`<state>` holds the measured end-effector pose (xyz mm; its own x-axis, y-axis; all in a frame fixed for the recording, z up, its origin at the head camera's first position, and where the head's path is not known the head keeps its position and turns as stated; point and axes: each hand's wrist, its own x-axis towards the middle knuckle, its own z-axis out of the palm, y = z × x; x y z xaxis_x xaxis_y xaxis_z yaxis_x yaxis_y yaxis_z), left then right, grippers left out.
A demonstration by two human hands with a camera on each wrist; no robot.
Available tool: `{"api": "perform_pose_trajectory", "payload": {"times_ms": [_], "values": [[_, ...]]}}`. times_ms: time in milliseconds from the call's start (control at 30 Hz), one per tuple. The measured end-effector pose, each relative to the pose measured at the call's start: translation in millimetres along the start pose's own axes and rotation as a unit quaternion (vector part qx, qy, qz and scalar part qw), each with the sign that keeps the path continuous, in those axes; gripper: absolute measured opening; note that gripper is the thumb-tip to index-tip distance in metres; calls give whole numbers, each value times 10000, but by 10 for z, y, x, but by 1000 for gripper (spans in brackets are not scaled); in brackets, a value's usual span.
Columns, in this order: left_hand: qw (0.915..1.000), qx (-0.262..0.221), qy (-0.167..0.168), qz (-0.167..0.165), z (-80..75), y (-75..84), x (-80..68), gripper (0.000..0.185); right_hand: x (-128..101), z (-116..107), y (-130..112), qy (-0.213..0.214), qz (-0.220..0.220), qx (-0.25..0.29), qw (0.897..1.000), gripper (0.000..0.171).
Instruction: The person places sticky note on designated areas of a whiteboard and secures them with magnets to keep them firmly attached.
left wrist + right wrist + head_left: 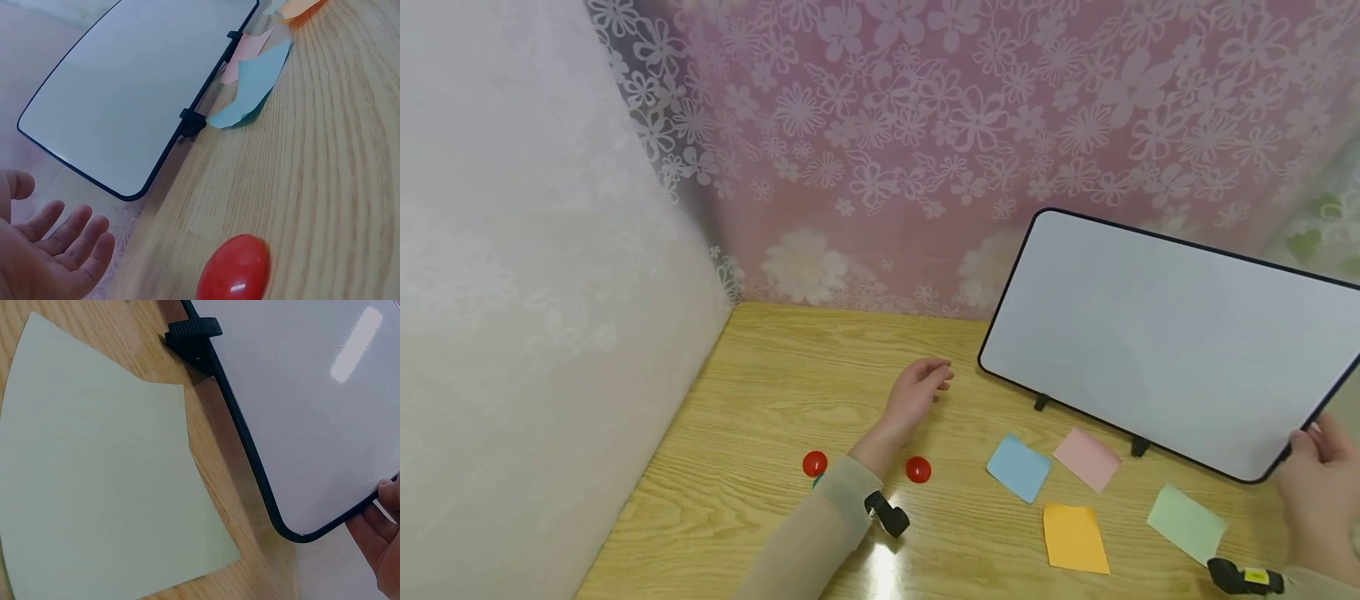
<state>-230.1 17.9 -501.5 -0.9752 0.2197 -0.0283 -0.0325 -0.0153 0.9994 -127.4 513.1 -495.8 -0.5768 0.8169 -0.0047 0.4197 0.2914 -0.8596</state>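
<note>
A whiteboard (1165,342) with a thin black frame leans back at the right of the table, on small black feet (1140,447). My right hand (1318,483) grips its lower right edge, thumb on the front and fingers behind, as the right wrist view also shows at the frame (250,450). My left hand (917,392) hovers left of the board, apart from it, with relaxed fingers (78,237) and nothing in them. In front of the board lie a blue sticky note (1019,468), a pink one (1087,459), an orange one (1075,538) and a green one (1187,523).
Two red round magnets (815,463) lie on the wooden table (737,400), one on each side of the left forearm. A green thing (819,480) is mostly hidden by the left sleeve. A pink floral curtain (865,167) hangs behind, and a white one (550,292) at left.
</note>
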Motion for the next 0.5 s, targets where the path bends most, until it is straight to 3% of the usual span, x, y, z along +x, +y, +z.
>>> {"api": "perform_pose_trajectory", "payload": {"times_ms": [233,500], "values": [[9998,201,70,22,-86,3,13,35,29,84,-66,-35,-226,-706,9972,53],[9971,730,232,-3,-184,-32,81,39,69,197,-172,-499,-489,-826,9941,53]]}}
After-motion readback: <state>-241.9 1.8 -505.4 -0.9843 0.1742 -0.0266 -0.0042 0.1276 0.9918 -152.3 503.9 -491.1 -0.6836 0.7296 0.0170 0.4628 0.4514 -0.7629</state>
